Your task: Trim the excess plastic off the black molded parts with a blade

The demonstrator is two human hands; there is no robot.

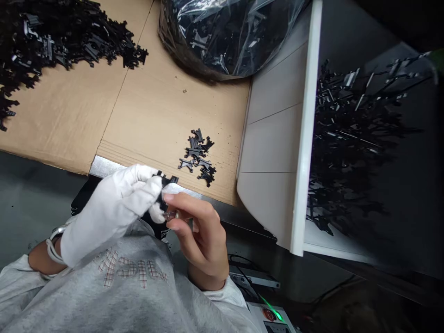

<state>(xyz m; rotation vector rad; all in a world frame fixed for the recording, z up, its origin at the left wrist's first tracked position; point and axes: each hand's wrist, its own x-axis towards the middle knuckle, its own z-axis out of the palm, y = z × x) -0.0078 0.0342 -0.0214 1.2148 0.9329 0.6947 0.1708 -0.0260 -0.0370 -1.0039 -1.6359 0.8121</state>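
My left hand, in a white glove, is closed around a black plastic part with notched ends. Its fingers hide much of that part. Bare and bent, my right hand meets the left one just in front of the table edge. Between its thumb and fingers is a small shiny piece, too small to name, close against the black part. Several similar black plastic parts lie in a loose cluster on the cardboard, beyond my right hand.
Cardboard covers the table, with a metal front edge. A large heap of black parts lies at far left. A plastic-lined container of parts stands behind. On the right, a white panel borders a bin of dark pieces.
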